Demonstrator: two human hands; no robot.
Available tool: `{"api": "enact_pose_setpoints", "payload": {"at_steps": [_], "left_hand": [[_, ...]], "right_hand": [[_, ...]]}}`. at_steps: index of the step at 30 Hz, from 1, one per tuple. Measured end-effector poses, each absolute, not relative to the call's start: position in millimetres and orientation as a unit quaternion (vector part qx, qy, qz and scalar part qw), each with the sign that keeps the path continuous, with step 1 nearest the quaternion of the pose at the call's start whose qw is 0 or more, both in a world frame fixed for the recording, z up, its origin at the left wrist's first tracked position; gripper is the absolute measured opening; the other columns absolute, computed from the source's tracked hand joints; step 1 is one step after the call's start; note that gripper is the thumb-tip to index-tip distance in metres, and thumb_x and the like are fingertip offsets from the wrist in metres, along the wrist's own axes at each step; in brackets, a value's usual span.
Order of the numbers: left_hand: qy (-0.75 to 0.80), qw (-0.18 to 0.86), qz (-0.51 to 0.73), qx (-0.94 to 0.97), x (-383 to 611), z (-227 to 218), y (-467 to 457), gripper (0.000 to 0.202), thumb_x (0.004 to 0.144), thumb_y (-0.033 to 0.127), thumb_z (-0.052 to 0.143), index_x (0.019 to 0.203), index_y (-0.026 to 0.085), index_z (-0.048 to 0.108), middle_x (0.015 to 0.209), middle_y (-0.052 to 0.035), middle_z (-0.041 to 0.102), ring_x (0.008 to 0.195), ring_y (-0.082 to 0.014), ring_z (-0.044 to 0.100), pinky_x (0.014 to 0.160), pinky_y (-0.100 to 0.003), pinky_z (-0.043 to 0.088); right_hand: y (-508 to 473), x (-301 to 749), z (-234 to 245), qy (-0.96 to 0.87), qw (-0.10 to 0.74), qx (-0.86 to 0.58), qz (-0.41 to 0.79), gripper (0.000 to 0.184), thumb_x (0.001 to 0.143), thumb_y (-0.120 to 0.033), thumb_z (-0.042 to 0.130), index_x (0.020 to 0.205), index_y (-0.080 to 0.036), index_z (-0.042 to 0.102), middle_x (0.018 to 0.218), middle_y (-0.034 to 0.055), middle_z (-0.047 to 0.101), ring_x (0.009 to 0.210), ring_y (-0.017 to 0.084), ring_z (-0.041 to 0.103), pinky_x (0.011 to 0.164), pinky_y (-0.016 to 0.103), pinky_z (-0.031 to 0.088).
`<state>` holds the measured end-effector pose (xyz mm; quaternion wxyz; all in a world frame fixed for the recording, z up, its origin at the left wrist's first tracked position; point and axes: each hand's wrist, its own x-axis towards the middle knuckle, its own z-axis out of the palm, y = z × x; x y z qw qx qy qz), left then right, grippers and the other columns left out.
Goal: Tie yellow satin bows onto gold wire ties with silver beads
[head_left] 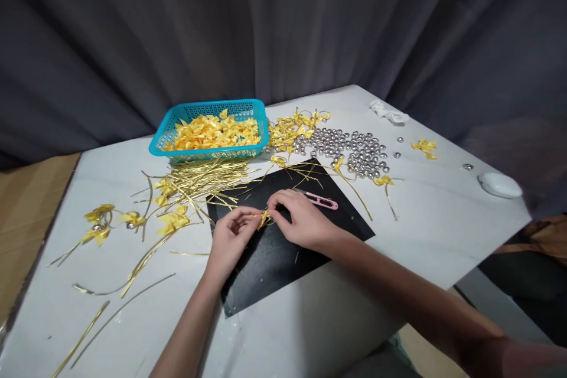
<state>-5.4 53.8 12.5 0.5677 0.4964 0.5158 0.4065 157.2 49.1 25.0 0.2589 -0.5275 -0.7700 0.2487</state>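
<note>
Over a black mat point(261, 266), both my hands meet at a small yellow ribbon bow point(264, 218). My left hand point(233, 236) pinches its left side between thumb and fingertips. From the other side, the thumb and fingers of my right hand point(296, 218) close on the bow; its knot is mostly hidden by the fingertips. A pink cutter point(323, 201) lies on the mat just beyond my right hand. Left of the mat, a pile of gold twist ties point(208, 177) spreads out, with yellow bows point(175, 220) lying beside it.
A blue basket point(206, 153) full of yellow bows stands at the back. Silver beads point(354, 147) lie scattered right of it, near a heap of bows with ties point(296, 127). A white dish point(500, 185) and crumpled tissue point(388, 112) sit along the right edge of the white table point(425, 236).
</note>
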Motion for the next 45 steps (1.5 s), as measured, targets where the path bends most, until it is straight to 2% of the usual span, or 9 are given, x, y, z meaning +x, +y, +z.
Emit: {"api": "enact_pose_setpoints", "payload": {"at_steps": [5,16,27,33,35,39,40,42,45], "left_hand": [[0.516,0.575,0.405,0.488,-4.3,15.2,53.0,0.02,0.057,0.03,0.076,0.07,0.016,0.067,0.069,-0.0035,0.07,0.066,-0.015,0.064,0.065,-0.025,0.051],[0.521,0.597,0.393,0.467,-6.6,15.8,54.2,0.027,0.052,0.03,0.08,0.069,0.014,0.067,0.066,-0.0049,0.071,0.062,-0.0146,0.064,0.063,-0.025,0.052],[0.534,0.579,0.405,0.465,-2.2,14.4,54.7,0.02,0.051,0.027,0.078,0.06,0.014,0.066,0.059,-0.002,0.068,0.053,-0.0111,0.059,0.055,-0.022,0.048],[0.536,0.577,0.409,0.461,-2.8,12.9,54.3,0.017,0.049,0.024,0.077,0.058,0.015,0.066,0.058,-0.0022,0.068,0.053,-0.0112,0.059,0.056,-0.022,0.049],[0.536,0.577,0.409,0.461,-3.1,13.4,53.9,0.018,0.049,0.025,0.077,0.056,0.015,0.065,0.056,-0.0017,0.068,0.051,-0.0112,0.059,0.054,-0.022,0.048],[0.539,0.576,0.402,0.465,-3.8,15.1,52.9,0.018,0.048,0.025,0.078,0.054,0.015,0.064,0.05,0.0,0.064,0.045,-0.0099,0.055,0.046,-0.02,0.044],[0.539,0.575,0.401,0.466,-3.9,15.4,52.7,0.017,0.048,0.024,0.078,0.054,0.015,0.064,0.05,-0.0002,0.064,0.045,-0.0099,0.055,0.046,-0.02,0.044],[0.54,0.574,0.402,0.467,-4.1,15.7,52.3,0.017,0.049,0.024,0.077,0.054,0.015,0.064,0.051,-0.0009,0.065,0.046,-0.0103,0.056,0.047,-0.02,0.044],[0.539,0.571,0.405,0.467,-4.4,15.3,52.2,0.016,0.05,0.024,0.077,0.055,0.015,0.065,0.052,-0.0015,0.066,0.045,-0.0103,0.056,0.045,-0.019,0.043]], "right_hand": [[49.1,152.9,17.3,-0.755,0.282,-0.533,0.256,0.01,0.084,-0.013,0.046,0.078,-0.014,0.053,0.082,0.0061,0.06,0.079,0.016,0.054,0.075,0.029,0.04],[47.7,152.3,19.5,-0.758,0.289,-0.526,0.254,0.009,0.083,-0.013,0.048,0.076,-0.014,0.054,0.081,0.006,0.06,0.079,0.016,0.054,0.074,0.028,0.04],[41.3,146.2,22.5,-0.761,0.263,-0.552,0.218,0.014,0.085,-0.016,0.044,0.078,-0.013,0.055,0.084,0.0092,0.06,0.082,0.02,0.051,0.078,0.035,0.036],[40.7,145.6,22.4,-0.759,0.276,-0.542,0.234,0.011,0.084,-0.015,0.046,0.075,-0.014,0.053,0.082,0.0083,0.059,0.081,0.02,0.051,0.078,0.036,0.038],[41.7,147.6,22.8,-0.752,0.294,-0.536,0.246,0.005,0.082,-0.015,0.049,0.085,-0.014,0.052,0.09,0.0087,0.059,0.085,0.018,0.053,0.079,0.034,0.041],[47.9,155.8,25.8,-0.711,0.331,-0.486,0.386,0.04,0.081,-0.017,0.054,0.119,-0.014,0.04,0.12,0.0123,0.051,0.103,0.015,0.053,0.087,0.029,0.044],[50.3,158.5,27.3,-0.699,0.321,-0.473,0.429,0.041,0.082,-0.018,0.054,0.12,-0.014,0.04,0.117,0.0115,0.053,0.098,0.014,0.055,0.083,0.028,0.045],[55.4,164.4,31.0,-0.687,0.282,-0.47,0.478,0.03,0.084,-0.023,0.053,0.112,-0.013,0.049,0.095,0.0062,0.06,0.077,0.01,0.056,0.066,0.022,0.045],[61.7,173.1,36.3,-0.688,0.238,-0.487,0.482,0.021,0.085,-0.029,0.053,0.093,-0.011,0.059,0.065,-0.0017,0.052,0.056,0.006,0.044,0.05,0.018,0.034]]}}
